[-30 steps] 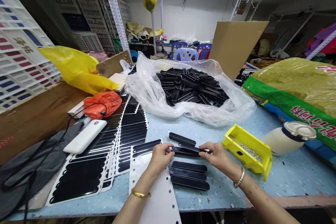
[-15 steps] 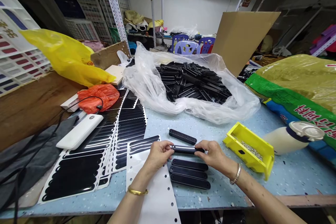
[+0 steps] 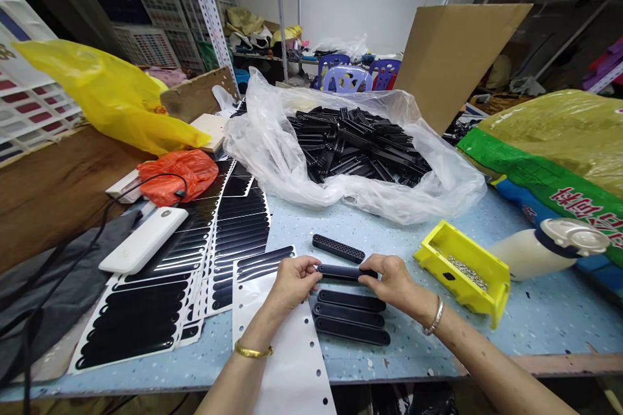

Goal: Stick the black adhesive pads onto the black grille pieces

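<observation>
Between my two hands lies a black plastic strip [image 3: 341, 272] with rounded ends, smooth face up. My left hand [image 3: 295, 280] pinches its left end, and my right hand [image 3: 390, 277] grips the right end from above. Just beyond it rests another black strip [image 3: 338, 248] with its perforated side up. Nearer to me, 3 smooth black strips [image 3: 349, 316] lie stacked side by side on the table. Under my left forearm is a white backing sheet [image 3: 292, 350], with a few black stickers [image 3: 263, 264] along its top edge.
A clear plastic bag [image 3: 335, 194] full of black strips [image 3: 360, 146] sits behind my hands. To the right stand a yellow bin [image 3: 450, 292] of small metal pieces and a white bottle [image 3: 530, 251]. Sticker sheets [image 3: 131, 318], a white power bank [image 3: 145, 240] and a cable are left.
My hands keep hold of the strip's two ends, and its top face has tilted slightly, with less glare. The whole view has shifted a little.
</observation>
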`<state>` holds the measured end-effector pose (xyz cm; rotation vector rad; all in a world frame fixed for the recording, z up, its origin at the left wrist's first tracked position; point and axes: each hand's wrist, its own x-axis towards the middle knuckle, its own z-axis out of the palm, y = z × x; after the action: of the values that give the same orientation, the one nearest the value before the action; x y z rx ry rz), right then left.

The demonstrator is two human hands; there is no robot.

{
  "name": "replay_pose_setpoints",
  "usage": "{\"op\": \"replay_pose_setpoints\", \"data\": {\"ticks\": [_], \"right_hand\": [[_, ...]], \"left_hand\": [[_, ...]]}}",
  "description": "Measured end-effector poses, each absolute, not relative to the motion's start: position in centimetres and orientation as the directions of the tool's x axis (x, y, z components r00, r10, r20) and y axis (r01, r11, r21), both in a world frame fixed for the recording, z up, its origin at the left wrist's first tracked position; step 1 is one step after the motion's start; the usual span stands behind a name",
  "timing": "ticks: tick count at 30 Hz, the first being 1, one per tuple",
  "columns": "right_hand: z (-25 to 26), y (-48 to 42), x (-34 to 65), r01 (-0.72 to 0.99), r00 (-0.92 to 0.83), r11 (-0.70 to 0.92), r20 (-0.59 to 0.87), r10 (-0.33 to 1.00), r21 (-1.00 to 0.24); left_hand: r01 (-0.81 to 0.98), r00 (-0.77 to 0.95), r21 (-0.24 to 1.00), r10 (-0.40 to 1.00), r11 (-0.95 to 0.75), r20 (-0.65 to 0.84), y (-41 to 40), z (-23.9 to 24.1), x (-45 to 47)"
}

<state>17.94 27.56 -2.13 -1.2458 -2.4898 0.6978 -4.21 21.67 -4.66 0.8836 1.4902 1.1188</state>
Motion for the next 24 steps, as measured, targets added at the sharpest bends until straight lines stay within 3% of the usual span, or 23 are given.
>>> {"op": "replay_pose_setpoints", "data": {"ticks": [16, 24], "right_hand": [[-1.6, 27.6, 17.8, 0.697, -0.605, 0.538, 0.013, 0.796, -0.474], [-1.9, 27.4, 18.4, 0.672, -0.598, 0.535, 0.05, 0.8, -0.512]], "left_hand": [[-0.078, -0.123, 0.95, 0.943, 0.301, -0.309, 21.6, -3.7, -4.6], [-0.091, -0.135, 0.948, 0.939, 0.306, -0.316, 21.8, -3.8, -4.4]]}}
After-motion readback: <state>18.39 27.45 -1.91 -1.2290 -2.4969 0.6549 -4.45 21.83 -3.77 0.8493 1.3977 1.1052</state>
